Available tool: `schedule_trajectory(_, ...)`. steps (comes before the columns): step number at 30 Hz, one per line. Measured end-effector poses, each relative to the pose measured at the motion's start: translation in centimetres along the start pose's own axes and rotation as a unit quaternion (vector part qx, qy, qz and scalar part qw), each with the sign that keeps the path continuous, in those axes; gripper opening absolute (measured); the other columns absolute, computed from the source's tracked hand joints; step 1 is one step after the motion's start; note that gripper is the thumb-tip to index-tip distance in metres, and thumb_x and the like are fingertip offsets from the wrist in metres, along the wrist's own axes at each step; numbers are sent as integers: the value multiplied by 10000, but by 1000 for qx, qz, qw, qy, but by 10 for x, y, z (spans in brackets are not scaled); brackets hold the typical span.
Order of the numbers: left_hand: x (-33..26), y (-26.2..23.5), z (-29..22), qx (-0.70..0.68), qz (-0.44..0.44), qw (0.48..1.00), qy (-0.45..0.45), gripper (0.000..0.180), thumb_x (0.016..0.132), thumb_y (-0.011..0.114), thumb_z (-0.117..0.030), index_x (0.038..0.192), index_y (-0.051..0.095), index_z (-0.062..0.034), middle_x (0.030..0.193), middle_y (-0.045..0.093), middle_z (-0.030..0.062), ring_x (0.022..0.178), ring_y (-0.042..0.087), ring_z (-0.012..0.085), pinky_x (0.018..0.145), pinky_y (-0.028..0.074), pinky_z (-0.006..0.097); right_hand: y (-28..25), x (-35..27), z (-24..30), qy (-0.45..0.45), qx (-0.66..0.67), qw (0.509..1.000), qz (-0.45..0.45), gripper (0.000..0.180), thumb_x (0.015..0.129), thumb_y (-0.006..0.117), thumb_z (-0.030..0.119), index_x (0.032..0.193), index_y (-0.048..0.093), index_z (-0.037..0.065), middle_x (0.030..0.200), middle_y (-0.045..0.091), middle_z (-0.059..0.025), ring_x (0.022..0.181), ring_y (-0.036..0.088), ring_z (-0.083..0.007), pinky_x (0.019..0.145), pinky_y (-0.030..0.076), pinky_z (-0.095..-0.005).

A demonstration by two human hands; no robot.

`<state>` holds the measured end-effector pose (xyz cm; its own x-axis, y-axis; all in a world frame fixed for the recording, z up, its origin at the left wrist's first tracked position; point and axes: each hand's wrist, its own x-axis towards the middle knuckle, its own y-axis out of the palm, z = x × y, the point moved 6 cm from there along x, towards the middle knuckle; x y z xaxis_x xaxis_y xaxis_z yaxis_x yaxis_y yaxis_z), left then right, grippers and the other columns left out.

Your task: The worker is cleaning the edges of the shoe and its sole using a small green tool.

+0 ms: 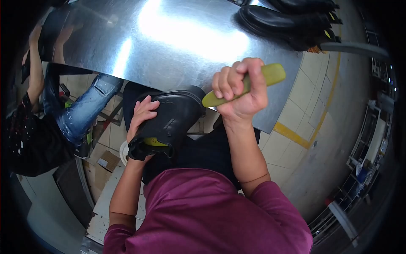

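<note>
A black ankle boot lies on its side over my lap, its opening toward me and a yellow-green patch showing inside. My left hand grips it from the left, fingers on the upper; the palm and thumb are mostly hidden. In my right hand is a flat olive-yellow bar with rounded ends, the fingers wrapped round its middle. The bar's lower left end comes close to the heel of the boot; whether they touch I cannot tell.
A shiny metal table stretches in front of me, its edge just beyond the boot. Several black boots lie at its far right. On the left sits another person in jeans. A yellow line marks the tiled floor at right.
</note>
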<state>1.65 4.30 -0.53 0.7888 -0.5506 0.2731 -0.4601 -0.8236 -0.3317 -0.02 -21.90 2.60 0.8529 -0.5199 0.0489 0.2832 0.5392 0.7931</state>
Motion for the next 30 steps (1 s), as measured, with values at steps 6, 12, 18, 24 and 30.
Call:
schedule_trajectory(6,-6,1,1,4,11,1000,-23,397,968,681,-374,1253,584,-115,1419,627,143,1432,485,367,1248,180,560,2,0,-6,25,5,1000,10,320,1109,404,294,945,573,78,566,418,15,443,393,-118,455,383,-301)
schedule_trajectory(12,-3,-3,3,3,0,999,-40,318,1027,563,-389,1203,600,-127,1417,631,154,1430,487,366,1252,167,548,27,-15,-3,-77,-115,986,94,196,1082,445,228,1023,535,64,612,399,7,470,386,-112,482,383,-292)
schedule_trajectory(18,5,7,-7,-7,-24,999,-31,459,911,756,-370,1236,566,-107,1412,629,174,1430,484,368,1246,191,540,38,-20,-6,-122,-218,967,58,169,996,672,145,982,534,49,694,535,-31,543,451,-101,517,373,-275)
schedule_trajectory(24,6,11,-7,-44,5,998,-33,748,717,923,-62,1331,497,-102,1471,550,218,1440,451,381,1232,287,530,11,12,-3,23,-49,998,-18,335,1038,595,258,753,492,114,542,377,20,420,382,-111,420,344,-276)
schedule_trajectory(30,4,9,-6,-78,-28,993,-79,715,697,924,-41,1288,526,-96,1453,571,195,1433,464,377,1229,296,524,8,5,-3,16,1,999,-37,355,1041,592,285,740,493,127,531,379,32,416,396,-106,421,352,-269)
